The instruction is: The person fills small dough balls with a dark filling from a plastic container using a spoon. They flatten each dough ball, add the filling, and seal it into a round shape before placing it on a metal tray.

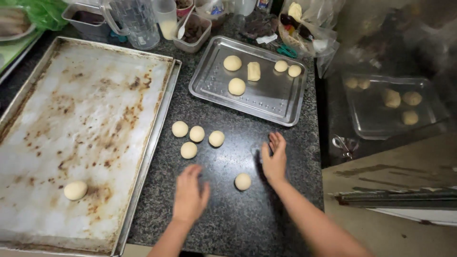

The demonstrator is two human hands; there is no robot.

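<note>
While left hand (pixel 190 196) and right hand (pixel 274 159) hover open-palmed, round smooth dough ball (pixel 243 181) lies between.

My bare left hand (pixel 190 196) and right hand (pixel 274 159) hover over the dark speckled polished-stone counter (pixel 238 219), which looks smooth and faintly glossy. The pale round dough balls (pixel 197 135) look soft and matt. The small steel tray (pixel 247 81) shines brightly; the large metal baking sheet (pixel 76 119) is dull and stained brown.

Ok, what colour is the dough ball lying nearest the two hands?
Pale cream-yellow. The dough ball shows best in the head view, on the dark speckled counter.
</note>
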